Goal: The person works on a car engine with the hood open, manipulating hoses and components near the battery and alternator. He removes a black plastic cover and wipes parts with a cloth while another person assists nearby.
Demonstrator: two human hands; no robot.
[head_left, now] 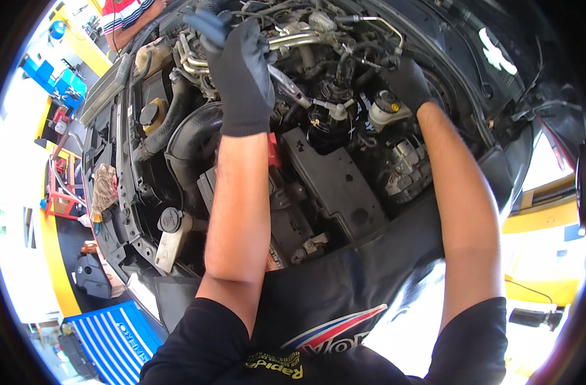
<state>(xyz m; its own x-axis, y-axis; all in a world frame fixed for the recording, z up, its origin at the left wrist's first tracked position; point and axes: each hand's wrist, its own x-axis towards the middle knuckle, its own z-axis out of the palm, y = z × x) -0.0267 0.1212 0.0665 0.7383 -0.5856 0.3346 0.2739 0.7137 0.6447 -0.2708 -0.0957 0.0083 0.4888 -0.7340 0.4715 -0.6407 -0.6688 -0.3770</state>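
Two gloved hands are working deep in the engine bay (145, 212): the left hand (240, 70) is closing its fingers around a metal wrench (292, 86) lying across the engine top, while the right hand (405, 80) is reaching among the hoses (363, 54) beside a white reservoir (386, 109), its grip hidden. It looks like a fastener is being turned; the next move probably calls for keeping the wrench seated squarely

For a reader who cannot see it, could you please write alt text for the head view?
Two gloved hands work inside an open car engine bay: the left hand grips a metal wrench, and the right hand reaches among hoses beside a white reservoir. A black fender cover drapes the near edge.
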